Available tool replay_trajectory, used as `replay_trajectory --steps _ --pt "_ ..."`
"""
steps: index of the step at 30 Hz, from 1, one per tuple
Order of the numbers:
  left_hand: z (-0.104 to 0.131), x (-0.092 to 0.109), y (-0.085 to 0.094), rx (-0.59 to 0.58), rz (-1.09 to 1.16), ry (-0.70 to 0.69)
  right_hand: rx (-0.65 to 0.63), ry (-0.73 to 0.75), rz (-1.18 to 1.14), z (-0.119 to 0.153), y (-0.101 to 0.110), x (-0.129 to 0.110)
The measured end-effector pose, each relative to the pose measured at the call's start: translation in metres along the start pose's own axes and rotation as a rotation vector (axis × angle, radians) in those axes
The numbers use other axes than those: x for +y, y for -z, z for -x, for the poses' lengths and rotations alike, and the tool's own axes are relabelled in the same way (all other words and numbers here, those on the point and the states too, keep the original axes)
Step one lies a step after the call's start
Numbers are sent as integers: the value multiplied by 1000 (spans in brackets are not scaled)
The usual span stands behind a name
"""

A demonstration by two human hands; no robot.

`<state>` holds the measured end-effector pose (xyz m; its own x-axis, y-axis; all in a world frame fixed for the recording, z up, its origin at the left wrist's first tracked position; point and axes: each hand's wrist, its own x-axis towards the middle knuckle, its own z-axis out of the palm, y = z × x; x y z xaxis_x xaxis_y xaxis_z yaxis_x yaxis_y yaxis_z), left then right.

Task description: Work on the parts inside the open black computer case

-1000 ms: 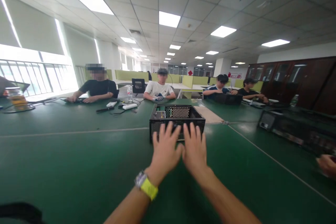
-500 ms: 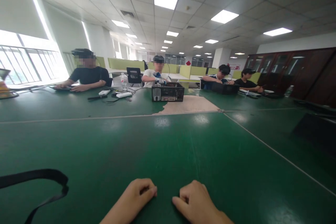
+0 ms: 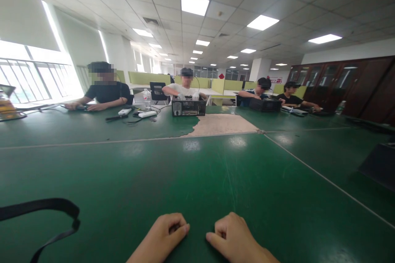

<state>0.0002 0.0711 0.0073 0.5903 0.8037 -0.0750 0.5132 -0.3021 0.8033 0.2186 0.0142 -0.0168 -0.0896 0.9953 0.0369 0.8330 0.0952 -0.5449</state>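
Head view: the left hand (image 3: 165, 234) and right hand (image 3: 234, 238), each curled into a loose fist holding nothing, rest near each other on the green table (image 3: 123, 172); across it, a co-worker handles the black computer case (image 3: 188, 107). No writing is legible.

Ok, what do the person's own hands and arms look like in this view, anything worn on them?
Both hands are bare: no gloves and no rings that I can see on the left hand or the right hand. Only a short stretch of each wrist shows at the bottom edge, with no sleeve or cuff on it. No watch or strap is in view; anything further up the arms is cut off.
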Motion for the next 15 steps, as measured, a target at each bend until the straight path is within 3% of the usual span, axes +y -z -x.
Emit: replay_trajectory --steps 15 --pt "-1 2 -2 15 -19 5 -9 6 25 2 3 -3"
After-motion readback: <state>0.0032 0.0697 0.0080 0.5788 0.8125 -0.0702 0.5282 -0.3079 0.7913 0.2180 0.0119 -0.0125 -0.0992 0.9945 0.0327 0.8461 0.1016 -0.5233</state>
